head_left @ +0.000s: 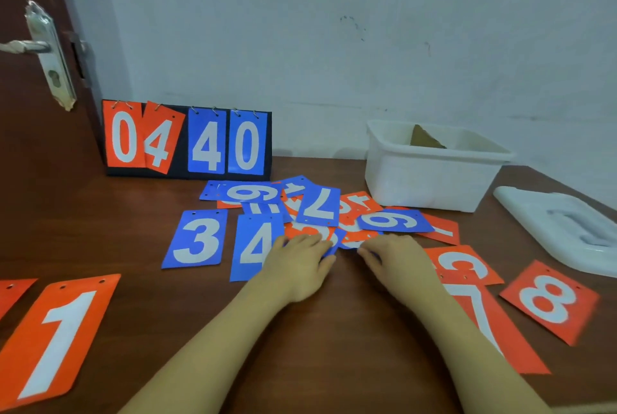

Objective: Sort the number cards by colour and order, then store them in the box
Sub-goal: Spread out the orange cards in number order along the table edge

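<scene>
A heap of blue and orange number cards [319,206] lies mid-table in front of the white plastic box [430,176]. My left hand [300,260] rests on a blue card at the heap's near edge, partly covering the blue 4 [253,246]. My right hand [397,256] touches the same edge, fingertips at a card. Whether either hand pinches a card cannot be told. Blue 3 [197,240] lies flat to the left. Orange 1 [56,337] lies near left. Orange 8 [551,300], an orange 7 [484,313] and another orange card [464,263] lie right.
A flip scoreboard [188,141] showing 04 in orange and 40 in blue stands at the back left by a door [40,56]. The box's white lid [567,230] lies at the right table edge. A wall is close behind.
</scene>
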Demonstrator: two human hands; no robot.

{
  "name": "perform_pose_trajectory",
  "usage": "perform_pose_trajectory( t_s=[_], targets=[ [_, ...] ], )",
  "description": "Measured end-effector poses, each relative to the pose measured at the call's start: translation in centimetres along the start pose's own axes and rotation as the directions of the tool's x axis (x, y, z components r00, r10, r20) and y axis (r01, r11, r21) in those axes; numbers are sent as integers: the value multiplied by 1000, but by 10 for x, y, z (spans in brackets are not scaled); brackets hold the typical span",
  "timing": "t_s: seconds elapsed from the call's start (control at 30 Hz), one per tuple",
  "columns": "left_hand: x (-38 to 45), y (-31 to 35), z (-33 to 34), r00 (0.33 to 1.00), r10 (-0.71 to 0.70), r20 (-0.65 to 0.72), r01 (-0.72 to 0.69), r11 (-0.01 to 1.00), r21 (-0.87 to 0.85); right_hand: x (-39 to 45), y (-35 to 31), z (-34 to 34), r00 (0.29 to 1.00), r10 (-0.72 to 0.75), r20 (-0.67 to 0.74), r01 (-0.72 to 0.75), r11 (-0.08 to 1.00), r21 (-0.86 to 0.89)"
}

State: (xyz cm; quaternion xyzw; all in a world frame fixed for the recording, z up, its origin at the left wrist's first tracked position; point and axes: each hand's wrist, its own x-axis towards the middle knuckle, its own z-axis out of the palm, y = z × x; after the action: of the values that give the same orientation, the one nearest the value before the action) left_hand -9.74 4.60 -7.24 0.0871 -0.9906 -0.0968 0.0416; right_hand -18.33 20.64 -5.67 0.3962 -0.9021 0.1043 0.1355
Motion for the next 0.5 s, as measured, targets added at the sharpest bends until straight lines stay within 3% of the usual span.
perform_pose_trajectory(
  t_s=[0.07,0.13,0.23,0.37,0.5],
  targets=[
    [3,0,1,1000,-7,-14,7,1000,-7,-2,5,-1,992,-2,-129,1,1000,-9],
    [5,1,1,1000,-15,-23,15,1000,-14,-4,6,-3,970,75,-233,-45,990,130],
    [7,3,1,999,-22,-36,21,1000,-19,-10,7,-9,950,137,-280,-40,945,326],
    [6,7,-2,962,-53,-267,-7,976,-217,-27,15,-20,915,117,-385,129,821,557],
    [6,28,-14,924,29,-382,-174,921,-350,-34,18,-30,878,178,-444,191,720,667]
  ],
)
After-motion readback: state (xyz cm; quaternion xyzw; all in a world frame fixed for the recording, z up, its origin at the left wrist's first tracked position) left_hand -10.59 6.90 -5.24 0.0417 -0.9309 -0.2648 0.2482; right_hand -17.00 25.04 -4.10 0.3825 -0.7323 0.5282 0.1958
